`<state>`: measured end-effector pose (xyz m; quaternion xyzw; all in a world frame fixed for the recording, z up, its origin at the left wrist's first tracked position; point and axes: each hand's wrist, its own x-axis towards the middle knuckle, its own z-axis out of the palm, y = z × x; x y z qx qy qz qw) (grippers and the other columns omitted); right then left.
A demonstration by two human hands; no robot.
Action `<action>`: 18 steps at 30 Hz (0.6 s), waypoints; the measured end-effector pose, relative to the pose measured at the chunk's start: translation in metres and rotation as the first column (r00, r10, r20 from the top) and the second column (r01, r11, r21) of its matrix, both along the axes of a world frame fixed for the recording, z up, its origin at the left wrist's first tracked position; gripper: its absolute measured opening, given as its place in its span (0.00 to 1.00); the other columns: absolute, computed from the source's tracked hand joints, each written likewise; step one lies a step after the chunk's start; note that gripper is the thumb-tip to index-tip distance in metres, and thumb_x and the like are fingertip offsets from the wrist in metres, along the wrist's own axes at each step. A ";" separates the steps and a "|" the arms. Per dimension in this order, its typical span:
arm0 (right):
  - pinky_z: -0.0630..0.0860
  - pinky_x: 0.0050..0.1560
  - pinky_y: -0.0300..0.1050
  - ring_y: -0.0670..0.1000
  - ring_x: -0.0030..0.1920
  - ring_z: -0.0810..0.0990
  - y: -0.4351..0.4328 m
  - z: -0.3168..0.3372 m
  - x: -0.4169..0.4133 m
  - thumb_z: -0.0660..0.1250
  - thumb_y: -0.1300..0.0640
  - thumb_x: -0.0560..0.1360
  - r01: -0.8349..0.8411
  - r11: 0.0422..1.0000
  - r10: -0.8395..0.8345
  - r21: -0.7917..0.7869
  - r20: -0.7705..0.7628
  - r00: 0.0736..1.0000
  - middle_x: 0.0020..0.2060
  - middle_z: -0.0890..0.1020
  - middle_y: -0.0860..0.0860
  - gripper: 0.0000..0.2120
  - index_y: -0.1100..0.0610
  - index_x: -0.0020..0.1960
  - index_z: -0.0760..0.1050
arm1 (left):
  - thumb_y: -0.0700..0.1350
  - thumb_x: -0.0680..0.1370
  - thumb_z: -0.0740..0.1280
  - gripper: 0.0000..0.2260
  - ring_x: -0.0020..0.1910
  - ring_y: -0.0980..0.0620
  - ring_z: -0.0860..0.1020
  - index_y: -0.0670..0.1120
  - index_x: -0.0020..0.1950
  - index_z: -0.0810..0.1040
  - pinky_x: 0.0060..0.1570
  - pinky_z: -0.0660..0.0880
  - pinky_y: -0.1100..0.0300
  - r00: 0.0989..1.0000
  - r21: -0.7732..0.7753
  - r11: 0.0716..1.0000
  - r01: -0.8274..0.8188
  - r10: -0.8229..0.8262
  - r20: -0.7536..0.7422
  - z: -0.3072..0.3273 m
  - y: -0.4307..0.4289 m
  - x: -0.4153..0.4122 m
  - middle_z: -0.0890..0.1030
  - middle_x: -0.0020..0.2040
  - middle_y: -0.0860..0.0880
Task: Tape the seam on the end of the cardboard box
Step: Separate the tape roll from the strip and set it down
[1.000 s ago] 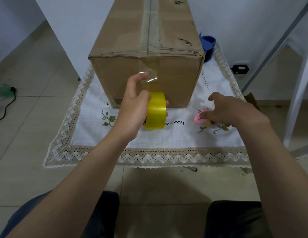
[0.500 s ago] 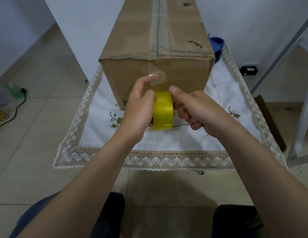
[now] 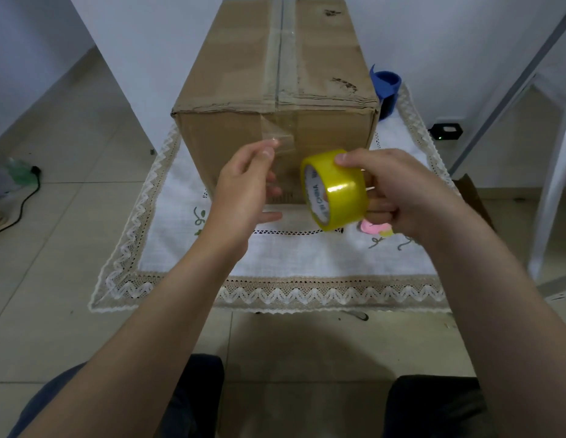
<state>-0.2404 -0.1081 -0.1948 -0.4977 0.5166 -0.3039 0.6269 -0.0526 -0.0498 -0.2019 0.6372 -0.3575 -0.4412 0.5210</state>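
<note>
A brown cardboard box [image 3: 332, 134] stands on a white lace-edged cloth [image 3: 307, 257], its near end facing me. Old tape runs along its top seam. A clear tape strip [image 3: 280, 134] hangs from the top edge down the end face. My left hand [image 3: 243, 191] pinches the strip's lower end with thumb and fingertips, just in front of the box. My right hand [image 3: 398, 188] grips a yellow tape roll [image 3: 341, 191], held tilted in the air to the right of my left hand.
A pink object [image 3: 374, 228] lies on the cloth below my right hand. A blue cup [image 3: 386, 86] stands behind the box's right corner. A black device [image 3: 446, 131], a white frame leg [image 3: 556, 172] and a black cable [image 3: 19, 203] sit on the tiled floor.
My right hand left the pink object, came to the roll and took it from my left hand, moving it right. My left hand now holds only the tape strip.
</note>
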 end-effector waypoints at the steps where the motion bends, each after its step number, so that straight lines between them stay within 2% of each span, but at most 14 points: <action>1: 0.57 0.25 0.38 0.48 0.20 0.61 -0.001 0.004 -0.008 0.73 0.51 0.77 -0.013 0.998 0.004 -0.065 -0.130 0.991 0.26 0.65 0.49 0.13 0.57 0.40 0.77 | 0.52 0.85 0.62 0.09 0.47 0.50 0.81 0.62 0.51 0.81 0.51 0.85 0.40 1.000 -0.001 1.000 -0.019 0.019 -0.006 0.000 -0.001 0.000 0.76 0.45 0.52; 4: 0.63 0.28 0.42 0.52 0.26 0.67 -0.001 0.009 -0.024 0.75 0.48 0.74 -0.073 0.965 -0.059 -0.252 -0.479 0.876 0.28 0.70 0.50 0.14 0.60 0.43 0.84 | 0.54 0.83 0.66 0.07 0.46 0.52 0.79 0.59 0.55 0.84 0.55 0.84 0.42 0.998 0.002 0.998 -0.068 0.068 -0.014 -0.003 -0.005 -0.001 0.77 0.45 0.54; 6: 0.72 0.32 0.47 0.56 0.34 0.75 0.000 0.008 -0.031 0.74 0.48 0.74 -0.102 0.920 -0.165 -0.379 -0.610 0.775 0.33 0.77 0.53 0.12 0.58 0.42 0.84 | 0.56 0.82 0.67 0.09 0.46 0.53 0.79 0.57 0.58 0.85 0.58 0.82 0.43 0.995 0.032 0.995 -0.095 0.096 -0.012 -0.003 -0.008 -0.001 0.78 0.46 0.56; 8: 0.79 0.41 0.53 0.59 0.41 0.81 -0.003 0.002 -0.036 0.72 0.48 0.74 -0.115 0.873 -0.303 -0.474 -0.712 0.634 0.37 0.82 0.53 0.11 0.54 0.40 0.82 | 0.59 0.81 0.66 0.11 0.47 0.54 0.79 0.57 0.57 0.85 0.60 0.80 0.44 0.994 0.059 0.993 -0.106 0.108 -0.023 -0.002 -0.009 -0.001 0.78 0.47 0.57; 10: 0.79 0.42 0.52 0.61 0.43 0.81 -0.008 -0.006 -0.042 0.70 0.48 0.74 -0.120 0.831 -0.420 -0.543 -0.755 0.503 0.40 0.83 0.54 0.10 0.54 0.41 0.82 | 0.59 0.82 0.66 0.13 0.47 0.54 0.79 0.56 0.55 0.87 0.61 0.78 0.44 0.993 0.062 0.992 -0.108 0.110 -0.034 -0.002 -0.010 -0.002 0.78 0.46 0.57; 12: 0.75 0.38 0.49 0.62 0.41 0.80 -0.016 -0.018 -0.047 0.70 0.49 0.74 -0.138 0.795 -0.487 -0.590 -0.758 0.433 0.39 0.83 0.57 0.11 0.57 0.41 0.81 | 0.60 0.81 0.66 0.13 0.46 0.54 0.79 0.55 0.54 0.87 0.61 0.78 0.45 0.991 0.067 0.990 -0.124 0.128 -0.049 -0.001 -0.012 -0.002 0.78 0.44 0.57; 15: 0.72 0.38 0.48 0.62 0.40 0.80 -0.027 -0.035 -0.049 0.70 0.49 0.76 -0.134 0.783 -0.521 -0.607 -0.758 0.392 0.36 0.81 0.56 0.12 0.56 0.40 0.79 | 0.60 0.80 0.68 0.12 0.45 0.54 0.80 0.55 0.53 0.87 0.60 0.78 0.45 0.989 0.079 0.987 -0.137 0.141 -0.050 -0.002 -0.016 -0.002 0.80 0.43 0.58; 18: 0.75 0.43 0.50 0.63 0.45 0.82 -0.036 -0.049 -0.047 0.71 0.48 0.77 -0.126 0.816 -0.477 -0.564 -0.781 0.403 0.42 0.83 0.55 0.08 0.53 0.45 0.82 | 0.57 0.81 0.68 0.08 0.45 0.54 0.81 0.58 0.49 0.87 0.58 0.79 0.47 0.991 0.066 0.990 -0.123 0.126 -0.041 -0.004 -0.017 -0.001 0.80 0.45 0.57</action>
